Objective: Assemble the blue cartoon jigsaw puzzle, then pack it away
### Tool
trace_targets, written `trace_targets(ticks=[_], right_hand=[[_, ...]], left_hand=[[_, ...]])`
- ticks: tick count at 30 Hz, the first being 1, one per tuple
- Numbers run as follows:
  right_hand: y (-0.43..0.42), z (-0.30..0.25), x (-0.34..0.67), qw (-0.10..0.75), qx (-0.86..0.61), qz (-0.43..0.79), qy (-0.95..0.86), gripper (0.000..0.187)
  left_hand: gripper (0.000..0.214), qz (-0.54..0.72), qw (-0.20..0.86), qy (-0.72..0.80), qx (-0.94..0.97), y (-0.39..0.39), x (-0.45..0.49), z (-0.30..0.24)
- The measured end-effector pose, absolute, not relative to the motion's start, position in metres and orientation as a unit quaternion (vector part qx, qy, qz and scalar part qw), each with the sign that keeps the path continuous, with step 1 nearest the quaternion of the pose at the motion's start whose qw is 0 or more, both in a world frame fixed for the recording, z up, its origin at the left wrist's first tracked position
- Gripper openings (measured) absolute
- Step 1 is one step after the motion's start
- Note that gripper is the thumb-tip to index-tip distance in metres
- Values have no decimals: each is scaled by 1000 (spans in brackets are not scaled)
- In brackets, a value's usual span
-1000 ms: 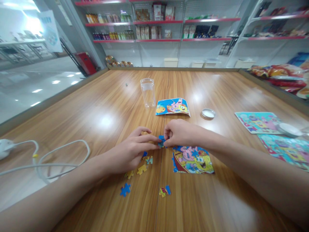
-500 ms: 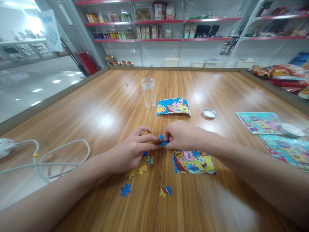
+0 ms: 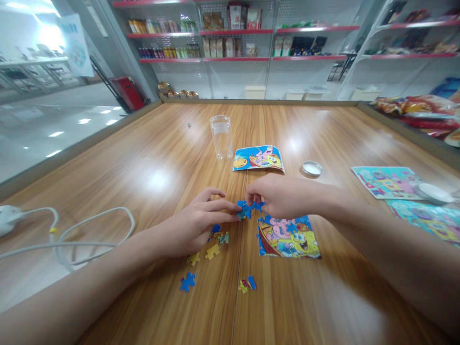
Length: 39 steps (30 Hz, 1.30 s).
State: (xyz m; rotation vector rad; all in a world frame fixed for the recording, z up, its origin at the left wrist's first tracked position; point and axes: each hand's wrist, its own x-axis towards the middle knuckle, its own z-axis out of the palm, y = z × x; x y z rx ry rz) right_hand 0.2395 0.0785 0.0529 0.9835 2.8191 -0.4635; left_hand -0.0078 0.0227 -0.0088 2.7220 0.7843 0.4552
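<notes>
My left hand (image 3: 201, 216) lies low over the table with its fingers stretched out, a fingertip touching a small joined cluster of blue puzzle pieces (image 3: 244, 210). Just right of that, my right hand (image 3: 275, 194) is closed, its curled fingers and thumb at a blue puzzle piece (image 3: 258, 206) that they partly hide. Below my right hand is a partly assembled puzzle (image 3: 289, 238) with a yellow and a pink cartoon figure. Loose pieces lie by my left hand: a yellow piece (image 3: 212, 252), a blue piece (image 3: 187, 282) and others. Nearer me are multicoloured pieces (image 3: 247, 284).
Beyond my hands are a curled picture sheet (image 3: 258, 158), a clear plastic cup (image 3: 222, 138) and a round lid (image 3: 312, 168). Two picture sheets (image 3: 386, 183) and another lid (image 3: 435, 193) lie at right. A white cable (image 3: 97, 244) loops at left. Stocked shelves (image 3: 235, 32) stand behind.
My right hand has shifted slightly right and up from the blue cluster, uncovering more of it and the assembled puzzle's top edge. My left hand stays in place.
</notes>
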Motion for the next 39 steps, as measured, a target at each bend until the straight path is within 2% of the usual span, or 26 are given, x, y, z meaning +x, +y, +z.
trace_targets(ticks=[9, 17, 21, 27, 30, 33, 39], right_hand=[[62, 33, 226, 26, 342, -98, 934, 16], [65, 31, 223, 18, 359, -155, 920, 13], [65, 38, 225, -3, 347, -188, 919, 21], [73, 51, 236, 40, 229, -236, 944, 26], [76, 53, 239, 20, 282, -158, 946, 25], [73, 57, 241, 53, 344, -92, 933, 17], [54, 55, 233, 97, 363, -107, 920, 23]], left_hand=[[62, 180, 144, 268, 936, 23, -6, -8], [64, 182, 143, 268, 935, 22, -4, -7], [63, 185, 138, 268, 935, 23, -5, -8], [63, 176, 150, 267, 936, 23, -5, -7], [64, 176, 148, 269, 935, 23, -6, -8], [66, 170, 146, 267, 937, 24, -7, -9], [67, 169, 145, 264, 939, 24, -9, -11]])
